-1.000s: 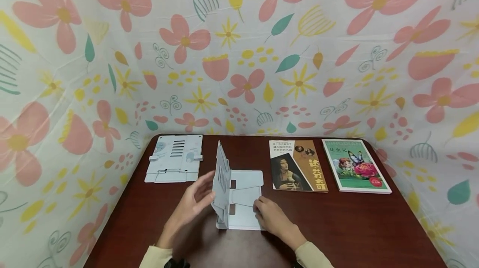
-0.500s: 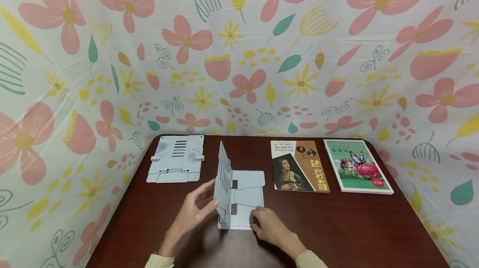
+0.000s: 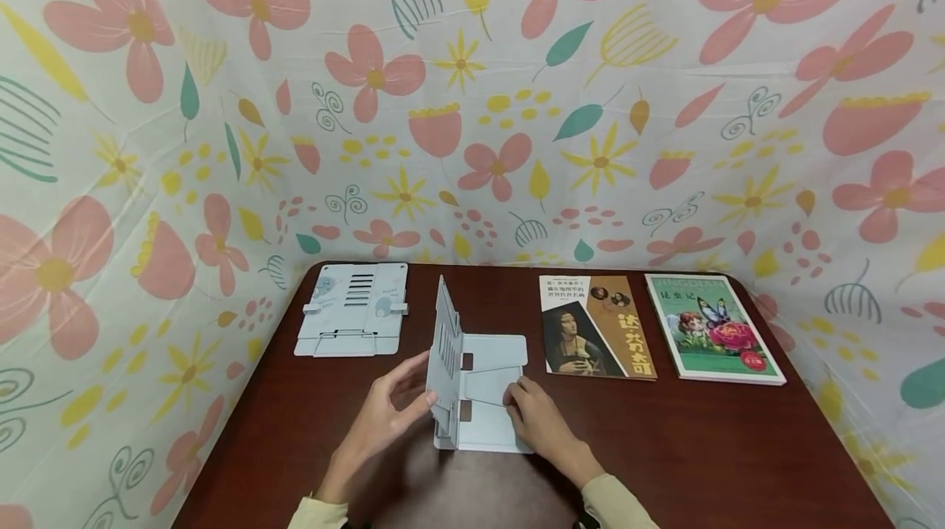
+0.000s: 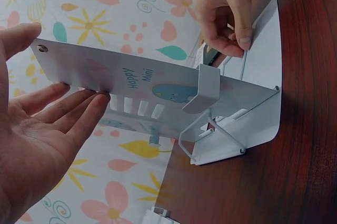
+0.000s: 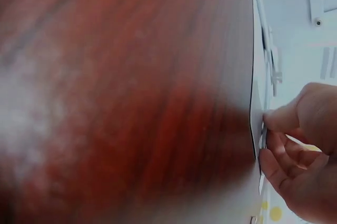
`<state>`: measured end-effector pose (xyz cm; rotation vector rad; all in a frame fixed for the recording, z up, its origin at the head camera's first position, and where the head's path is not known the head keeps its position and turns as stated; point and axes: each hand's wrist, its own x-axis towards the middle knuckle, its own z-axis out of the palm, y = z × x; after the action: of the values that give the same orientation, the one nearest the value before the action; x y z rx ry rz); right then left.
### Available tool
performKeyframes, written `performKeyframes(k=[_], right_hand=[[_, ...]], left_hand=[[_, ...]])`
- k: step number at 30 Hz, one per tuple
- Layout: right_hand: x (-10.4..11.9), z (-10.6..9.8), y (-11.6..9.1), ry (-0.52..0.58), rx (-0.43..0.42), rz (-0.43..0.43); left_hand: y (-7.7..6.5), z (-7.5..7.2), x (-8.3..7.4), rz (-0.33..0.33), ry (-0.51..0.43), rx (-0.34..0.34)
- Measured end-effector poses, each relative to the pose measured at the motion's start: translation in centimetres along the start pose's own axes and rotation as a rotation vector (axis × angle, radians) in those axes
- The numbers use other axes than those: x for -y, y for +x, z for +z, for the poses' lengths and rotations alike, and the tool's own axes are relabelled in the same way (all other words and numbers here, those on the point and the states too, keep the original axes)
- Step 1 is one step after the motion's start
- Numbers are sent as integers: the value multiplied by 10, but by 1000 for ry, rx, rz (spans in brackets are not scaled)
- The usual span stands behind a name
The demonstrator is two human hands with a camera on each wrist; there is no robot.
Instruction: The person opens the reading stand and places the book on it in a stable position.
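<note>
A white metal book stand (image 3: 490, 422) stands half unfolded on the table, its base flat and its printed panel (image 4: 138, 79) upright. My left hand (image 3: 387, 410) holds that panel by its free edge, thumb on one side and fingertips on the printed face, as the left wrist view shows. Over the base, my right hand (image 3: 542, 422) pinches the thin wire support (image 4: 243, 65) between thumb and forefinger. In the right wrist view the right hand's fingertips (image 5: 271, 119) meet at the stand's edge; the exact grip is partly hidden.
A second white book stand (image 3: 353, 312) lies folded flat at the back left. At the back right lie a brown and white book (image 3: 598, 328) with a portrait and a green book (image 3: 712, 328) with a butterfly. A flowered cloth (image 3: 472, 102) hangs behind the dark red table (image 3: 701, 447).
My right hand came nearer along the base, then moved back away from me and slightly right, now at the wire. The left hand stays on the upright panel. The head view shifted slightly.
</note>
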<state>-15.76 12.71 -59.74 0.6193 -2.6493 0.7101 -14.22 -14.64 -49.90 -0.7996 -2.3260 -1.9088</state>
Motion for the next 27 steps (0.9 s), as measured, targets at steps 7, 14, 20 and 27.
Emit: performKeyframes(k=[7,14,20,27], right_hand=[[0,-3,2,0,59,58],[-5,-2,2,49,46,59],[-10,1,0,132,-15,29],[-12,1,-1,240,-32,34]], left_hand=[[4,6,0,22,17,8],[13,18,-6,26,82,24],[21,29,-14,-13,117,49],[29,46,-17,-29,173,54]])
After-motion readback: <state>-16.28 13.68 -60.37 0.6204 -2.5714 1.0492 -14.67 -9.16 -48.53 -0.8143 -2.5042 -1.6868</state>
